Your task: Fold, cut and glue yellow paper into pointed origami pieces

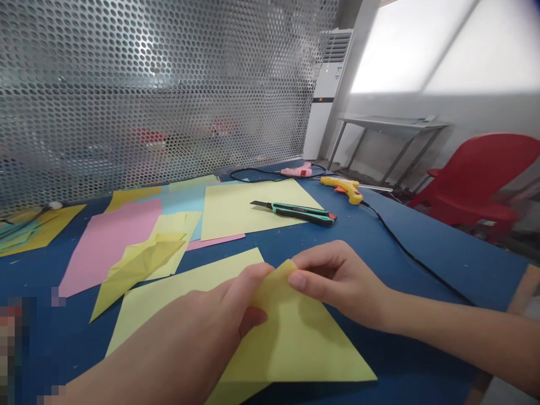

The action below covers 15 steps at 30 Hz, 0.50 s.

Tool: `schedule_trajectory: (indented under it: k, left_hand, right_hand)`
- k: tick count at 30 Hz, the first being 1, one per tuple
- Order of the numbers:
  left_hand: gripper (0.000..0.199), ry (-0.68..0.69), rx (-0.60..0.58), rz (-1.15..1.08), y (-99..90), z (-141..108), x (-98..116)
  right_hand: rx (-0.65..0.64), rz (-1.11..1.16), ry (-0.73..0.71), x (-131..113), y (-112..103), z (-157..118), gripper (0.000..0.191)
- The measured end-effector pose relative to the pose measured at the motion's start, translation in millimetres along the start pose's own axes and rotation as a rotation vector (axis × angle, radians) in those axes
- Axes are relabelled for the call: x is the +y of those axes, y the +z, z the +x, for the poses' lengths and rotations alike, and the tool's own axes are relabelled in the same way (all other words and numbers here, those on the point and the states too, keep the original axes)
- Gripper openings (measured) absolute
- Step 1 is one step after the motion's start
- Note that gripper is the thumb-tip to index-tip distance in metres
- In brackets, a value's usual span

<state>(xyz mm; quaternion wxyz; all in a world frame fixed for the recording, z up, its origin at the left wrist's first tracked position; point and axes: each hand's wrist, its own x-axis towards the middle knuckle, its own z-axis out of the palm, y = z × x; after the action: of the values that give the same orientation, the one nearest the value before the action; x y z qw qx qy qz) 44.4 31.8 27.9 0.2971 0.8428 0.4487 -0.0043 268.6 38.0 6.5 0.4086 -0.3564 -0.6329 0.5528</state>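
A small piece of yellow paper [274,287] is held up between my two hands, over a larger yellow sheet [320,349] on the blue table. My left hand [215,315] grips its left side, thumb on top and fingers partly hidden beneath. At its upper right corner, the thumb and index finger of my right hand [337,281] pinch the paper. Beyond my hands a green and black utility knife [301,212], blade out, lies on another yellow sheet [236,199]. A folded, creased yellow paper [143,261] rests to the left.
Pink [113,242] and light blue sheets [185,201] lie at the left. A yellow glue gun [343,187] with a black cord and a pink glue gun [297,170] are at the back. Perforated metal [169,84] stands behind; a red chair [485,180] is at the right.
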Motion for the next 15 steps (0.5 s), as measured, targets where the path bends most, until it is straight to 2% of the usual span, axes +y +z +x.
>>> schedule_trajectory:
  k: [4,8,11,15]
  left_hand:
    - [0.048,0.013,-0.007,0.014,1.7,1.8,0.9]
    - [0.041,-0.004,0.046,0.032,2.8,1.2,4.6]
    - [0.034,-0.021,0.043,0.038,3.3,1.3,7.4]
    - [0.037,-0.027,0.054,0.067,2.8,1.7,8.3]
  right_hand:
    - [0.006,0.013,0.07,1.7,-1.3,-0.4,0.013]
    - [0.025,0.099,0.111,0.1,-1.3,0.4,0.008]
    - [0.062,0.159,0.128,-4.1,0.2,1.0,0.012]
    - [0.092,0.207,0.136,-5.7,1.6,1.5,0.014]
